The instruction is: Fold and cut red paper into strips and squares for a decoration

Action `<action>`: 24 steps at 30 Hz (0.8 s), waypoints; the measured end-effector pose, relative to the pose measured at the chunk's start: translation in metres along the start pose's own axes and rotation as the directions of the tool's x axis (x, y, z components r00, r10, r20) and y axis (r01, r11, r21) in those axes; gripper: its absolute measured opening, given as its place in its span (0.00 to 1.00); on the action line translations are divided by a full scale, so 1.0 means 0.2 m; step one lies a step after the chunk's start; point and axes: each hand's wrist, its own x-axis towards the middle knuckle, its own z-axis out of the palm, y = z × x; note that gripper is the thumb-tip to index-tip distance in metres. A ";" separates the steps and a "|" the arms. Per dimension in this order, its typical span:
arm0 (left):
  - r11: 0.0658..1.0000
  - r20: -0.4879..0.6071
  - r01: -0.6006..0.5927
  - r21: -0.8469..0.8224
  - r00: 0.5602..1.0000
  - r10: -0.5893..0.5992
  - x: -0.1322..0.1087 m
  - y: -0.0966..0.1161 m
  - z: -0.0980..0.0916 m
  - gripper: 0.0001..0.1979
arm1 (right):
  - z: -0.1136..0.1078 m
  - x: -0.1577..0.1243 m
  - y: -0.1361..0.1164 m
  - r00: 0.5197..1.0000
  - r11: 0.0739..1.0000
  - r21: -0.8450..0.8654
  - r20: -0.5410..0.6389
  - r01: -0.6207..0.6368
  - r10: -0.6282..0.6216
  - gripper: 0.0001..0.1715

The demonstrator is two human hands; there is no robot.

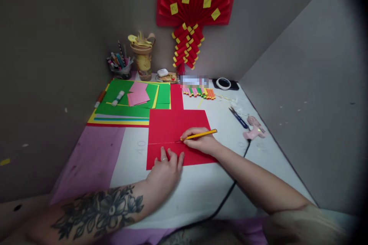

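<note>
A sheet of red paper [169, 124] lies in front of me, crossed by a faint pale line on its left half. My right hand [199, 141] pinches a yellow pencil [202, 134], its tip touching the paper at the end of that line. Just below the line, my left hand [168, 164] rests on the sheet with its fingers spread, a ring on one of them. Behind the sheet, a narrow red strip [176, 95] runs toward the wall.
Coloured paper sheets [123, 113] lie at the left with a glue stick [117, 98] and pink pieces [139, 97]. Small paper rolls [198, 92] sit at the back. At right are thread snippers [238, 118] and a pink glue gun [254, 128] with a black cord [230, 191].
</note>
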 end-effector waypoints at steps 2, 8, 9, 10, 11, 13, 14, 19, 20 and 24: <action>1.000 0.010 -0.004 0.015 1.000 0.004 0.00 0.00 0.00 0.28 | -0.01 0.00 0.00 1.000 1.000 0.006 -0.004 0.001 -0.001 0.05; 0.997 0.011 -0.030 0.068 1.000 0.029 0.00 -0.01 -0.01 0.28 | -0.03 -0.02 0.01 1.000 1.000 0.001 -0.022 -0.021 0.022 0.05; 0.997 0.015 -0.030 0.072 0.999 0.029 0.00 -0.01 -0.01 0.28 | -0.04 -0.03 0.02 0.999 1.000 -0.002 -0.024 -0.025 0.025 0.05; 0.997 0.021 -0.030 0.074 0.999 0.028 0.00 -0.01 -0.01 0.28 | -0.04 -0.03 0.02 0.999 1.000 -0.005 -0.026 -0.028 0.027 0.05; 0.997 0.027 -0.031 0.076 0.999 0.029 0.00 -0.01 -0.01 0.28 | -0.05 -0.04 0.02 0.999 1.000 -0.007 -0.028 -0.029 0.028 0.05; 0.997 0.030 -0.034 0.075 0.999 0.032 0.00 -0.01 -0.01 0.28 | -0.06 -0.04 0.02 0.999 1.000 -0.006 -0.028 -0.029 0.029 0.05; 0.997 0.028 -0.035 0.073 0.999 0.033 0.00 -0.01 -0.01 0.28 | -0.06 -0.05 0.02 0.999 1.000 -0.003 -0.027 -0.030 0.030 0.05; 0.997 0.028 -0.034 0.067 0.999 0.032 0.01 -0.01 -0.02 0.27 | -0.08 -0.06 0.03 0.999 0.999 0.007 -0.024 -0.035 0.036 0.05; 0.997 0.031 -0.035 0.069 0.999 0.033 0.01 -0.01 -0.02 0.27 | -0.09 -0.06 0.03 0.999 0.999 0.006 -0.023 -0.035 0.035 0.06; 0.997 0.047 -0.036 0.062 0.998 0.033 0.01 -0.01 -0.03 0.28 | -0.11 -0.07 0.04 0.999 0.999 -0.001 -0.023 -0.047 0.047 0.06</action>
